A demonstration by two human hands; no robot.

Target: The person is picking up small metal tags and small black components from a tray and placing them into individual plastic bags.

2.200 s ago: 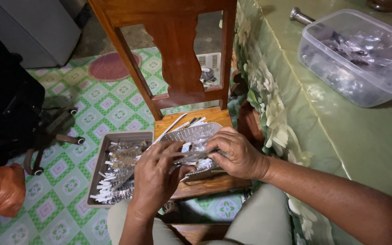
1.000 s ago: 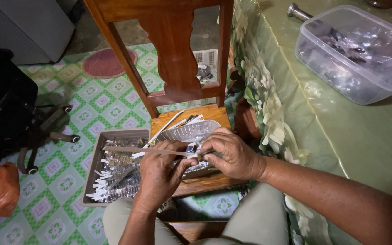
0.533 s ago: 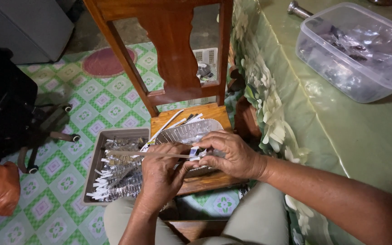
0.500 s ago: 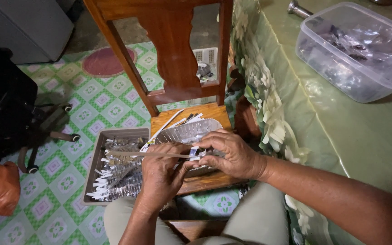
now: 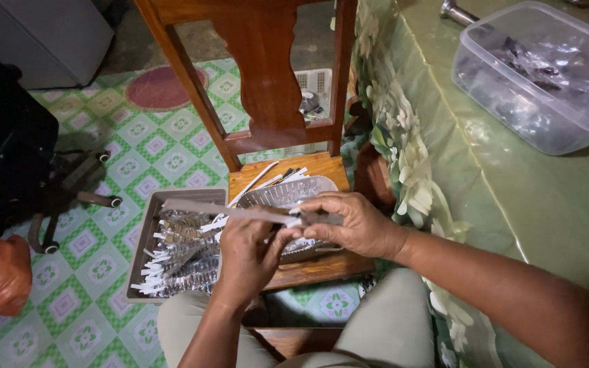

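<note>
Both hands (image 5: 301, 235) have pulled the strip (image 5: 230, 211) out longer.

Green-and-white patterned floor (image 5: 138, 157), reddish-brown wooden chair (image 5: 260, 75), seemingly floral pale-green tablecloth (image 5: 512, 204).

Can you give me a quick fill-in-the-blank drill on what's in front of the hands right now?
1. Both hands hold one long thin ____ strip between them.
2. The grey tray of silvery pieces sits to the person's ____.
3. The clear plastic tub rests on the ____ tablecloth.
4. The hands work over the seat of a ____ chair.

Missing words: silvery; left; green; wooden
</note>
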